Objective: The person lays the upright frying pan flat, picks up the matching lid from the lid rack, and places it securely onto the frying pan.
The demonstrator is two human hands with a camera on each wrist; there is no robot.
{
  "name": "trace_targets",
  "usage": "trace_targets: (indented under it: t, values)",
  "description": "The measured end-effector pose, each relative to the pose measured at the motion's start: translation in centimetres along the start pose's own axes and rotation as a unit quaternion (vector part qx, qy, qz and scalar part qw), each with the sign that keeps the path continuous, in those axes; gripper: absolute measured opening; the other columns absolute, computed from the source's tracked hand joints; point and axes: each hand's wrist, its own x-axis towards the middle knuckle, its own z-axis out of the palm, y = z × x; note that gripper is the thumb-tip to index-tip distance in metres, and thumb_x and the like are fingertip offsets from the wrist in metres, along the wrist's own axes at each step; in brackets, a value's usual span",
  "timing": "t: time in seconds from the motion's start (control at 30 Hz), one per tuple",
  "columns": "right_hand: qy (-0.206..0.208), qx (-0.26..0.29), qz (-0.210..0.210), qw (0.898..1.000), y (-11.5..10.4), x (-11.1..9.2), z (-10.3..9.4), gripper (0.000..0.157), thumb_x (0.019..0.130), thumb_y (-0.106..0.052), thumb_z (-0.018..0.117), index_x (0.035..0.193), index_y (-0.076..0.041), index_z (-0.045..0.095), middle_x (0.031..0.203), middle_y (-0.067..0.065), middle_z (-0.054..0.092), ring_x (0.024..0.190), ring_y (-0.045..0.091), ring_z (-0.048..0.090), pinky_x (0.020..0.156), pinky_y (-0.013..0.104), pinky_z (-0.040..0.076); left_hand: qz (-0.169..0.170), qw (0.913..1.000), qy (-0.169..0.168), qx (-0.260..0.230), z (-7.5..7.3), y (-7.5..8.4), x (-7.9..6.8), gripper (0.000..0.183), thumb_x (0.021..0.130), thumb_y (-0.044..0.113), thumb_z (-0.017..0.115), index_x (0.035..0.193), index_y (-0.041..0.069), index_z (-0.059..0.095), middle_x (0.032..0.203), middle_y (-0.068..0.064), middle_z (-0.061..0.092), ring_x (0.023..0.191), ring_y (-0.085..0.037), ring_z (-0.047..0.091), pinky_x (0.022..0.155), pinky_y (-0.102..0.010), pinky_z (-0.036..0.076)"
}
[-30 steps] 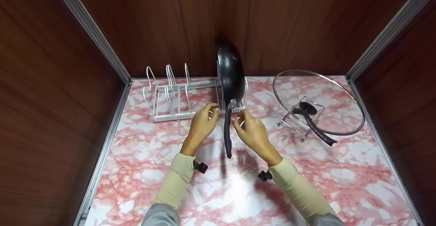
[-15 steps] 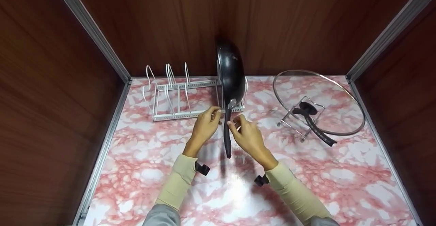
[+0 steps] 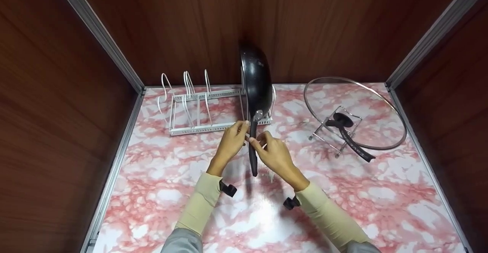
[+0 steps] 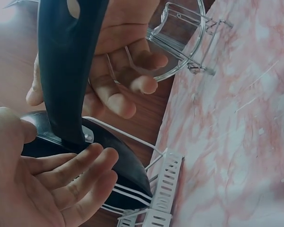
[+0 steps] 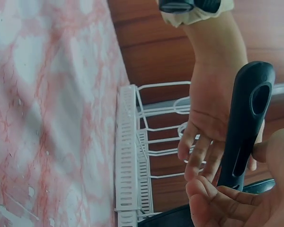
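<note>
A black wok (image 3: pixel 257 78) stands on its edge at the right end of a white wire rack (image 3: pixel 198 130), its long black handle (image 3: pixel 253 163) pointing toward me. My left hand (image 3: pixel 228 143) is at the left side of the handle's base, thumb tip right at its edge; in the left wrist view its fingers (image 4: pixel 80 182) are relaxed and extended near the handle joint. From the right, my right hand (image 3: pixel 275 152) has its thumb against the handle. Its fingers stay loose and bent beside the handle (image 5: pixel 248 106) in the right wrist view, not wrapped tightly round it.
A round glass lid (image 3: pixel 403 131) with a black handle leans on a small wire stand (image 3: pixel 324 143) at the right. Several white wire loops (image 3: pixel 186 83) rise from the rack's left part. Dark wood-look walls (image 3: pixel 190 24) enclose the red-and-white marbled table (image 3: pixel 167 207).
Both hands have moved inward to the wok's handle, and the right thumb now meets it. The wok, rack and lid keep their places.
</note>
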Motion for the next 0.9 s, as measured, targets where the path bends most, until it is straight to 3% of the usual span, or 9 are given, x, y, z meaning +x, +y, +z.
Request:
trace_targets:
  t: [0.1,0.2,0.3,0.5,0.73,0.9]
  values:
    - [-0.011,0.009,0.008,1.0,-0.1,-0.1,0.1,0.039,0.105,-0.049,0.064,0.108,-0.011,0.068,0.088,0.003,0.078,0.07,0.017,0.072,0.067,0.04,0.057,-0.019,0.9992,-0.012,-0.035,0.2,0.0,0.0,0.042,0.114,0.036,0.046,0.122,0.002,0.068,0.098,-0.012,0.074,0.076,-0.011,0.069,0.076,-0.049,0.065]
    - [-0.018,0.022,0.012,1.0,-0.1,-0.2,0.1,0.038,0.104,-0.049,0.066,0.106,-0.012,0.068,0.087,0.002,0.078,0.072,0.016,0.072,0.066,0.039,0.057,-0.035,0.9968,-0.023,-0.067,0.4,0.0,0.0,0.042,0.114,0.038,0.047,0.123,0.003,0.068,0.094,-0.007,0.069,0.077,-0.011,0.067,0.07,-0.037,0.064]
    - [-0.024,0.031,0.017,0.999,-0.1,-0.3,0.2,0.037,0.103,-0.049,0.067,0.101,-0.012,0.068,0.083,0.002,0.076,0.071,0.015,0.07,0.064,0.037,0.054,-0.05,0.994,-0.031,-0.093,0.5,0.0,0.0,0.042,0.113,0.04,0.047,0.114,0.004,0.069,0.087,-0.001,0.064,0.074,-0.011,0.064,0.063,-0.025,0.058]
    - [-0.039,0.045,0.021,0.998,-0.2,-0.6,0.3,0.04,0.102,-0.051,0.068,0.1,-0.011,0.069,0.077,0.0,0.072,0.062,0.011,0.062,0.059,0.031,0.05,-0.073,0.9853,-0.052,-0.146,0.8,-0.1,-0.1,0.038,0.112,0.04,0.047,0.094,0.011,0.064,0.074,0.004,0.058,0.066,-0.008,0.057,0.063,-0.022,0.05]
    - [-0.062,0.067,0.007,0.996,-0.5,-0.4,0.5,0.033,0.103,-0.045,0.069,0.112,-0.014,0.068,0.072,-0.003,0.065,0.058,0.008,0.054,0.054,0.026,0.043,-0.109,0.9672,-0.07,-0.218,1.2,-0.3,-0.1,0.048,0.112,0.04,0.044,0.114,-0.001,0.069,0.087,0.003,0.068,0.079,-0.01,0.066,0.075,-0.024,0.052]
    - [-0.065,0.086,0.023,0.994,-0.6,-0.5,0.7,0.031,0.102,-0.042,0.069,0.105,-0.012,0.068,0.072,-0.003,0.065,0.058,0.009,0.056,0.055,0.027,0.045,-0.136,0.9484,-0.095,-0.27,1.6,-0.4,0.0,0.057,0.113,0.041,0.041,0.127,-0.01,0.064,0.084,0.003,0.071,0.076,-0.009,0.068,0.072,-0.024,0.055]
